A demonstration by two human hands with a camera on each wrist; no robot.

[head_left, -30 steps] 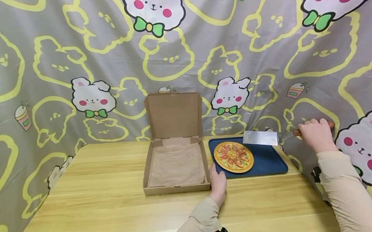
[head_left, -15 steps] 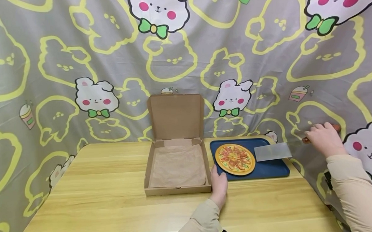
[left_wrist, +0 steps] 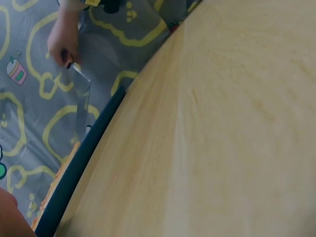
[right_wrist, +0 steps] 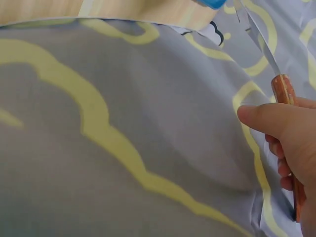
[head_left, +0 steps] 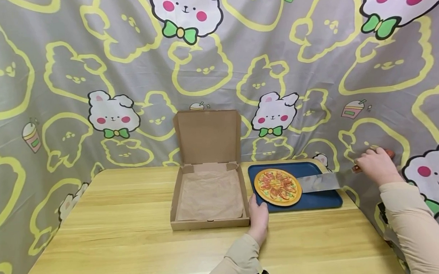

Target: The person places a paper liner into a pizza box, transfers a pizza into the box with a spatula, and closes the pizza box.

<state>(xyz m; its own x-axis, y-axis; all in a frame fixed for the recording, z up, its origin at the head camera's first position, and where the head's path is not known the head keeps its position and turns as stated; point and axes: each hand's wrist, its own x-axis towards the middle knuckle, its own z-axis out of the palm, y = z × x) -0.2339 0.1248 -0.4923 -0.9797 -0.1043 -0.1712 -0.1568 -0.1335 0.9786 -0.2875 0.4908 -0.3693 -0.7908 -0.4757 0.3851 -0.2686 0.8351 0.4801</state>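
Observation:
A round pizza point(head_left: 278, 187) lies on the left half of the blue tray point(head_left: 316, 200). My right hand point(head_left: 377, 167) grips the reddish-brown wooden handle of a wide metal spatula point(head_left: 320, 182), its thumb laid along the handle in the right wrist view. The spatula's blade slants down to the left over the tray, its front edge right at the pizza's right rim. At the tray's near left corner, my left hand point(head_left: 258, 219) holds the tray's edge between thumb and fingers. In the left wrist view only a bit of that hand shows beside the tray's rim point(left_wrist: 81, 160).
An open cardboard pizza box point(head_left: 210, 224) lined with brown paper point(head_left: 208, 196) stands left of the tray, lid upright at the back. Both rest on a wooden table point(head_left: 136, 244). A grey patterned curtain point(head_left: 216, 52) hangs behind and along the sides.
The spatula has come down from above the tray's back edge, then slid left to the pizza's rim as my right hand lowered and moved left. My left hand stays at the tray's corner.

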